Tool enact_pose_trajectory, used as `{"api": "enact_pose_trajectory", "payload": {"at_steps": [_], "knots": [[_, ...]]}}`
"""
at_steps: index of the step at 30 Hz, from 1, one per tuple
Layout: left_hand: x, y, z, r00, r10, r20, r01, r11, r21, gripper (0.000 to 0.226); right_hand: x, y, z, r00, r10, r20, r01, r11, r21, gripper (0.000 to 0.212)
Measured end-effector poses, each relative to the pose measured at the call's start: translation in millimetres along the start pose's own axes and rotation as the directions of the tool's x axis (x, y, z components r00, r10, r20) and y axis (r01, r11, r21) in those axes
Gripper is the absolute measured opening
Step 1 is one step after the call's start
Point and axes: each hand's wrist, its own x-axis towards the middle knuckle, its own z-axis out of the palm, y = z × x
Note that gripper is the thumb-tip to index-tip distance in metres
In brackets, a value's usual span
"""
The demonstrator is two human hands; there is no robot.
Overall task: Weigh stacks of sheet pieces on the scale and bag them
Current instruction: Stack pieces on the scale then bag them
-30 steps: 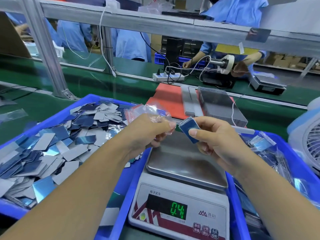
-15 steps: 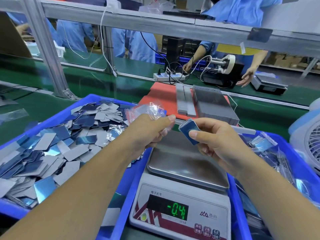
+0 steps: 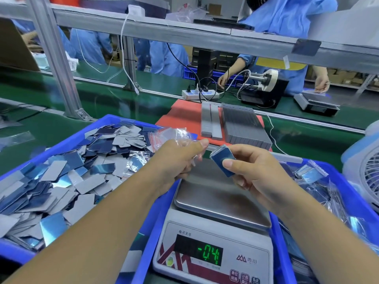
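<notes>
Two blue bins (image 3: 67, 140) flank the scale (image 3: 215, 232) on green belt (image 3: 51, 124).

Two hands (image 3: 180, 160) (image 3: 254, 171), one scale (image 3: 217, 232), two blue bins (image 3: 61, 140) (image 3: 348, 181).

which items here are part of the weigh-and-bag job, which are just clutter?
In the job:
- stack of sheet pieces, pinched by right hand
- clear bag, held by left hand
- scale
- left bin of loose pieces
- right bin of filled bags

Lying about:
- fan
- grey blocks on red mat
- power strip
</notes>
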Motion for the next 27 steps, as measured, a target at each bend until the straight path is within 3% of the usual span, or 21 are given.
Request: {"api": "enact_pose_trajectory", "payload": {"at_steps": [4, 9, 13, 19, 24, 27], "knots": [[-1.3, 1.9, 3.9, 0.997, -0.056, 0.048, 0.061, 0.993, -0.104, 0.045, -0.1, 1.6, 4.5, 0.999, -0.017, -0.026, 0.018, 1.0, 0.018, 0.025], [-2.1, 3.2, 5.9, 0.995, -0.015, 0.099, 0.032, 0.984, -0.174, 0.059, 1.2, 2.2, 11.7, 0.992, -0.07, -0.102, 0.078, 0.994, 0.081, 0.022], [-0.9, 1.3, 3.6, 0.992, -0.013, 0.126, 0.036, 0.984, -0.177, 0.05, 1.2, 1.5, 14.2, 0.983, -0.086, -0.16, 0.094, 0.995, 0.042, 0.02], [1.4, -2.3, 3.0, 0.986, 0.018, 0.165, 0.005, 0.99, -0.141, 0.013, 1.3, 3.3, 13.6, 0.973, -0.11, -0.203, 0.121, 0.992, 0.039, 0.017], [1.3, -1.2, 4.8, 0.991, 0.068, 0.114, -0.05, 0.986, -0.157, 0.014, 0.4, 2.0, 16.1, 0.977, -0.113, -0.18, 0.126, 0.99, 0.06, 0.02], [0.5, 0.4, 5.2, 0.992, 0.061, 0.109, -0.041, 0.983, -0.181, 0.009, -0.4, 0.6, 17.3, 0.968, -0.136, -0.213, 0.135, 0.991, -0.016, 0.023]]}}
